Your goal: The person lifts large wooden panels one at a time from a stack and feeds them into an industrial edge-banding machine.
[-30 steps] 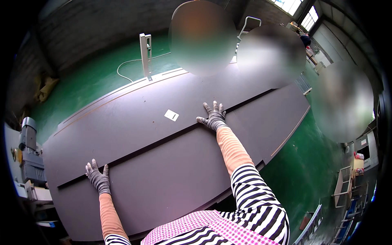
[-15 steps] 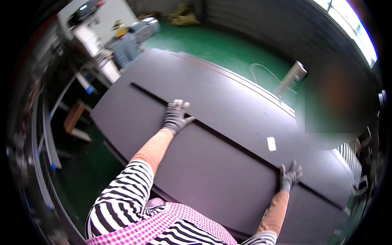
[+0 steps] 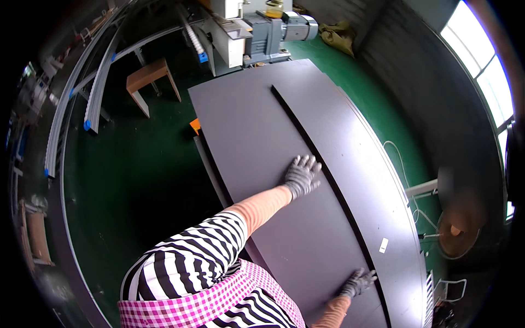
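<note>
Resting on grey panel [image 3: 249, 131]: left hand [image 3: 302, 177] and right hand [image 3: 357, 283], apart, fingers spread, gripping nothing; wide spacing near dark edge [image 3: 345, 208] probably distributes pressure evenly.

Label [image 3: 384, 245] on right panel [image 3: 353, 158] — left panel [image 3: 251, 136] beside it, perhaps lower.

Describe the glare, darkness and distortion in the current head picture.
Head view: the window is washed out, with a bluish fringe; a pale sheen lies on the right-hand board; the floor at left sinks into shade; straight edges bow near the black rim.
</note>
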Action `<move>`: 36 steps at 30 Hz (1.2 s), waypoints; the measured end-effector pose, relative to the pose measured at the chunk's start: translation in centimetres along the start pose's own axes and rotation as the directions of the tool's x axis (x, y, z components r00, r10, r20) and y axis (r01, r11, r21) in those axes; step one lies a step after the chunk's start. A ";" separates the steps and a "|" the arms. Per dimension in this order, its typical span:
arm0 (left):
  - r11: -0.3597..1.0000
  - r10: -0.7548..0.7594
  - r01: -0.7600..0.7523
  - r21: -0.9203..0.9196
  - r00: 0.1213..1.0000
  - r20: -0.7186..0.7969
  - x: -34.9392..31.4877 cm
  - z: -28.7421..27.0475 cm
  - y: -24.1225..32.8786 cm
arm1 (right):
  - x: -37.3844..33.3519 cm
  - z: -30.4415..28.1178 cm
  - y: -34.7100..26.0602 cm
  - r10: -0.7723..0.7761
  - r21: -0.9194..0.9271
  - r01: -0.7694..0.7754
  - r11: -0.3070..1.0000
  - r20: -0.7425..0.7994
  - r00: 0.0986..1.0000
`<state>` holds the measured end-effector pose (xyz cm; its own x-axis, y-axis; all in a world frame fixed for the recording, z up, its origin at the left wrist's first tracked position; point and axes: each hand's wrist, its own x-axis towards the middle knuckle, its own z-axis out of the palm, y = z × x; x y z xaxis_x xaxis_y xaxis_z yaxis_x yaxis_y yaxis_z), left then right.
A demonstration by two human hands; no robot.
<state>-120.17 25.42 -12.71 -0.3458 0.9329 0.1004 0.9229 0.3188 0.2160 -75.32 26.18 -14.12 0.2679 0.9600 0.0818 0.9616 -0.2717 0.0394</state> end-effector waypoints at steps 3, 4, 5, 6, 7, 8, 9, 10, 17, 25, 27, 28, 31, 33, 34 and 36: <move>0.980 0.198 -0.197 -0.026 0.978 0.063 -4.3 -1.3 -2.0 | -6.7 -0.8 -6.1 -0.046 -0.106 0.057 0.993 0.101 0.994; 0.966 0.256 -0.252 -0.048 0.964 0.079 -5.9 -1.9 -3.1 | -8.9 -1.5 -8.6 -0.065 -0.078 0.074 0.994 0.115 0.991; 0.962 0.270 -0.266 -0.055 0.961 0.069 -7.5 -2.9 -4.5 | -11.3 -2.2 -11.0 -0.076 -0.052 0.083 0.995 0.130 0.989; 0.950 0.310 -0.303 -0.075 0.946 0.100 -9.1 -3.9 -6.0 | -13.6 -2.5 -13.1 -0.055 -0.055 0.062 0.997 0.118 0.991; 0.935 0.352 -0.342 -0.094 0.927 0.130 -10.2 -4.7 -7.9 | -15.6 -2.4 -15.2 -0.143 -0.035 0.148 0.988 0.111 0.983; 0.927 0.372 -0.362 -0.099 0.920 0.120 -11.0 -5.1 -10.0 | -17.2 -2.4 -17.2 -0.234 -0.015 0.236 0.972 0.100 0.967; 0.926 0.371 -0.359 -0.114 0.921 0.117 -11.8 -5.3 -11.8 | -18.7 -2.6 -19.0 -0.208 -0.023 0.211 0.977 0.091 0.974; 0.926 0.370 -0.356 -0.129 0.922 0.115 -12.4 -5.6 -13.6 | -20.0 -2.8 -20.8 -0.257 -0.008 0.259 0.966 0.089 0.962; 0.962 0.273 -0.269 -0.049 0.956 0.109 -11.9 -7.9 -22.3 | -21.7 -4.1 -28.2 -0.255 0.068 0.250 0.966 0.076 0.964; 0.933 0.360 -0.358 -0.046 0.933 0.028 -11.3 -8.1 -21.9 | -22.0 -5.2 -27.9 -0.187 0.122 0.180 0.976 0.050 0.981; 0.922 0.384 -0.378 -0.081 0.919 0.083 -11.0 -8.4 -20.8 | -22.1 -4.9 -27.2 -0.166 0.174 0.163 0.971 0.008 0.986; 0.927 0.374 -0.370 -0.056 0.919 0.124 -11.1 -8.4 -20.4 | -22.1 -4.3 -26.9 -0.171 0.170 0.169 0.971 -0.003 0.985; 0.956 0.276 -0.288 0.058 0.948 0.156 -11.8 -6.2 -22.6 | -21.9 -6.9 -28.8 -0.223 0.230 0.205 0.951 0.057 0.973; 0.948 0.272 -0.297 0.110 0.941 0.201 -11.7 -6.3 -21.9 | -21.5 -6.3 -27.9 -0.222 0.276 0.206 0.939 0.028 0.975; 0.928 0.325 -0.355 0.115 0.920 0.219 -11.5 -6.3 -21.4 | -21.4 -6.3 -27.5 -0.163 0.285 0.145 0.948 0.041 0.986; 0.939 0.249 -0.297 0.175 0.935 0.250 -11.3 -6.3 -20.8 | -21.4 -6.8 -27.1 -0.199 0.270 0.174 0.947 0.070 0.977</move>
<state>-136.56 7.23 -12.26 -0.0510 0.9941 -0.0955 0.9987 0.0516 0.0035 -107.53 12.56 -10.18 0.0742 0.9972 0.0026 0.9734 -0.0718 -0.2177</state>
